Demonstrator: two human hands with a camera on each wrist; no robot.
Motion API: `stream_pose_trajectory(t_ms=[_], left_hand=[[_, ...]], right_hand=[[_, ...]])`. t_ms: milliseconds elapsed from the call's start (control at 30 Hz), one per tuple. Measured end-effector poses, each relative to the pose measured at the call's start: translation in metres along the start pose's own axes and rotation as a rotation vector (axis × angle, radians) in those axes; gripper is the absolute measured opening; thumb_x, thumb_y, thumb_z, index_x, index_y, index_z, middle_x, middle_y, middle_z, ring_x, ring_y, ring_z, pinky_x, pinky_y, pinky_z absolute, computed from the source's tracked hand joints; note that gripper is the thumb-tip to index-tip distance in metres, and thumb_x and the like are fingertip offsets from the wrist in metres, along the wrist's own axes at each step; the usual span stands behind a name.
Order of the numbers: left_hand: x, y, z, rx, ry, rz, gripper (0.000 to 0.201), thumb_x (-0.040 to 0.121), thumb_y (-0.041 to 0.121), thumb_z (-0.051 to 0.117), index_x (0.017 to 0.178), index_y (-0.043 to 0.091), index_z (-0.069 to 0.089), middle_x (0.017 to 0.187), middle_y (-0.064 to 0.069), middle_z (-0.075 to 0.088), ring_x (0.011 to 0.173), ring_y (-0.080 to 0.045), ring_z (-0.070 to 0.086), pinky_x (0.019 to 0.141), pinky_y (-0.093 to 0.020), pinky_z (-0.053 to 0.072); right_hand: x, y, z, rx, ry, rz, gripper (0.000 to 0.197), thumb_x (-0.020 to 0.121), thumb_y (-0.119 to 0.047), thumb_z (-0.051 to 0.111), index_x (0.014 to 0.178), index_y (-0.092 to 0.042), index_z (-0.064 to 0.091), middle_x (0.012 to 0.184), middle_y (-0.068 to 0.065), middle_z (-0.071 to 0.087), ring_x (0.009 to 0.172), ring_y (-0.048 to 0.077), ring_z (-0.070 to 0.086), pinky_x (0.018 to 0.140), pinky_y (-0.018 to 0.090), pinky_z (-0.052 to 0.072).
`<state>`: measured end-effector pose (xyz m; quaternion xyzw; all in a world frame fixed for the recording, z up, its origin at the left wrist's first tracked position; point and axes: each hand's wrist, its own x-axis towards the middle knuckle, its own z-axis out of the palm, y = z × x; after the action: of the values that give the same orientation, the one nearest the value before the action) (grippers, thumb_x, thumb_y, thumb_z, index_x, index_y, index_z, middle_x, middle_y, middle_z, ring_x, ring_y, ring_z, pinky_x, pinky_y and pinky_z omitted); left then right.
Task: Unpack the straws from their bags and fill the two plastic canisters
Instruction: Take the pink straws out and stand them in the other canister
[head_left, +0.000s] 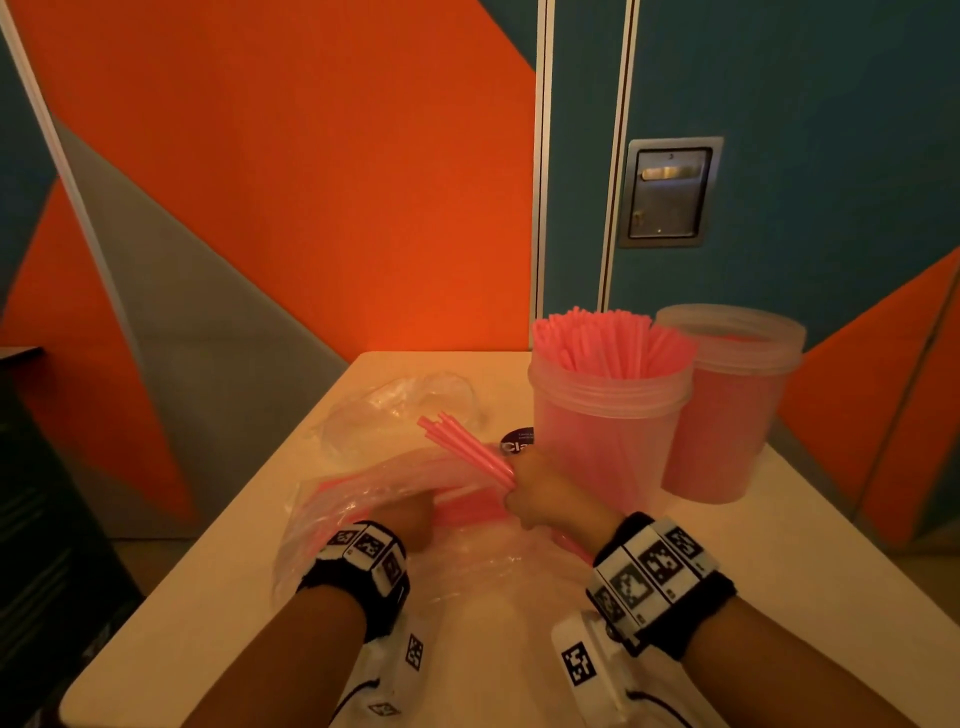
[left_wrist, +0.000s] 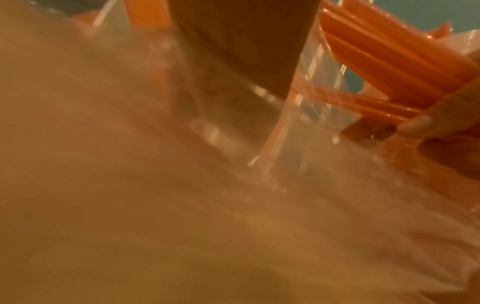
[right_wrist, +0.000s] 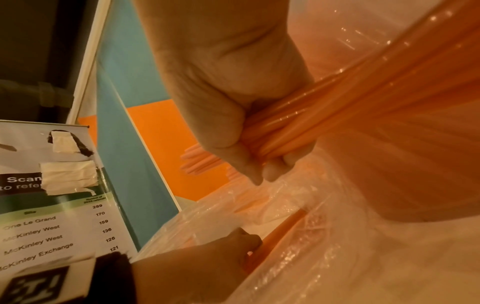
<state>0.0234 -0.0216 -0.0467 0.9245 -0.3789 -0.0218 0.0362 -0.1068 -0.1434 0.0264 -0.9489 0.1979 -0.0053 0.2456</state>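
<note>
Right hand (head_left: 540, 493) clenches straws (head_left: 467, 447); left hand (head_left: 410, 514) pinches bag (head_left: 363, 488). Risk: straws snag the bag, scatter over the table (head_left: 779, 571).

Two canisters (head_left: 613, 415) (head_left: 727, 405) block the table's (head_left: 779, 545) far right; an empty bag (head_left: 400, 410) lies far left; near right edge bare.

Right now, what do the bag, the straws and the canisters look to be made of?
Bag: thin clear plastic film, glossy, crinkled. Straws gripped by the right hand: smooth pink plastic tubes, likely. Canisters: frosted translucent plastic, seemingly rigid, with ridged rims.
</note>
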Motion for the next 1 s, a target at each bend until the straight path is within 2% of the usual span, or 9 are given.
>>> stream_pose_trajectory(t_ms=[133,233,333,500,600,733,800,900,1000], left_hand=[[0.000,-0.007,0.002,0.028,0.042,-0.027,0.026,0.088,0.022,0.052,0.113,0.022,0.059,0.114,-0.001,0.061,0.102,-0.019,0.058,0.095,-0.032,0.047],[-0.001,-0.009,0.001,0.047,0.049,-0.021,0.022,0.091,0.026,0.050,0.110,0.020,0.058,0.111,0.000,0.062,0.100,-0.019,0.060,0.091,-0.029,0.047],[-0.003,-0.009,0.001,0.028,0.072,0.026,0.026,0.094,0.033,0.048,0.114,0.016,0.055,0.112,-0.001,0.062,0.099,-0.019,0.060,0.090,-0.028,0.047],[-0.006,-0.015,0.005,-0.050,0.059,0.059,0.027,0.095,0.034,0.048,0.117,0.019,0.049,0.107,0.003,0.062,0.090,-0.012,0.060,0.084,-0.023,0.049],[-0.011,-0.015,0.003,-0.023,0.039,0.091,0.020,0.096,0.024,0.045,0.114,0.020,0.051,0.109,0.002,0.060,0.092,-0.012,0.058,0.086,-0.023,0.049],[-0.021,-0.016,-0.012,-0.061,0.181,0.125,0.016,0.097,0.015,0.041,0.105,0.021,0.054,0.102,0.002,0.057,0.080,-0.010,0.056,0.075,-0.019,0.051],[-0.034,-0.019,-0.026,-0.060,0.256,0.188,0.012,0.097,0.021,0.043,0.101,0.026,0.053,0.099,0.007,0.053,0.078,-0.005,0.051,0.077,-0.021,0.051],[-0.055,-0.035,-0.049,0.038,0.330,0.242,0.016,0.093,0.051,0.037,0.092,0.040,0.049,0.080,0.017,0.050,0.066,0.003,0.045,0.065,-0.013,0.042],[-0.067,-0.053,-0.055,0.027,0.301,0.218,0.033,0.082,0.062,0.022,0.095,0.043,0.045,0.088,0.018,0.054,0.075,0.001,0.048,0.075,-0.016,0.043]], right_hand=[[0.002,0.001,0.000,0.062,0.015,-0.007,0.055,0.080,0.009,0.059,0.131,-0.006,0.046,0.107,0.012,0.051,0.085,0.026,0.058,0.077,0.038,0.056],[0.003,0.000,-0.001,0.079,0.036,-0.013,0.047,0.083,0.007,0.055,0.128,-0.006,0.049,0.097,0.008,0.047,0.078,0.025,0.057,0.072,0.036,0.056],[0.007,-0.003,0.001,0.058,0.066,-0.008,0.038,0.085,0.004,0.054,0.122,-0.005,0.052,0.102,0.008,0.045,0.079,0.026,0.059,0.068,0.032,0.055],[0.013,-0.007,0.004,0.026,0.095,0.006,0.027,0.086,-0.004,0.054,0.113,-0.005,0.055,0.101,0.005,0.033,0.084,0.024,0.050,0.077,0.038,0.055],[0.016,-0.008,0.005,0.037,0.131,0.010,0.028,0.085,-0.003,0.052,0.113,-0.003,0.055,0.108,0.011,0.038,0.088,0.028,0.052,0.081,0.041,0.054],[0.017,-0.010,0.003,0.146,0.261,0.002,0.025,0.086,-0.004,0.052,0.111,-0.003,0.057,0.114,0.012,0.044,0.093,0.030,0.055,0.076,0.031,0.050],[0.016,-0.013,0.001,0.183,0.314,-0.010,0.025,0.086,-0.005,0.052,0.110,-0.003,0.057,0.113,0.012,0.046,0.091,0.027,0.053,0.073,0.029,0.047],[0.016,-0.020,-0.003,0.238,0.380,-0.033,0.027,0.084,-0.005,0.052,0.111,-0.002,0.056,0.103,0.007,0.042,0.085,0.023,0.048,0.069,0.026,0.040],[0.015,-0.028,-0.006,0.316,0.466,-0.046,0.026,0.084,-0.006,0.053,0.110,-0.002,0.056,0.099,0.003,0.039,0.084,0.018,0.045,0.069,0.024,0.037]])
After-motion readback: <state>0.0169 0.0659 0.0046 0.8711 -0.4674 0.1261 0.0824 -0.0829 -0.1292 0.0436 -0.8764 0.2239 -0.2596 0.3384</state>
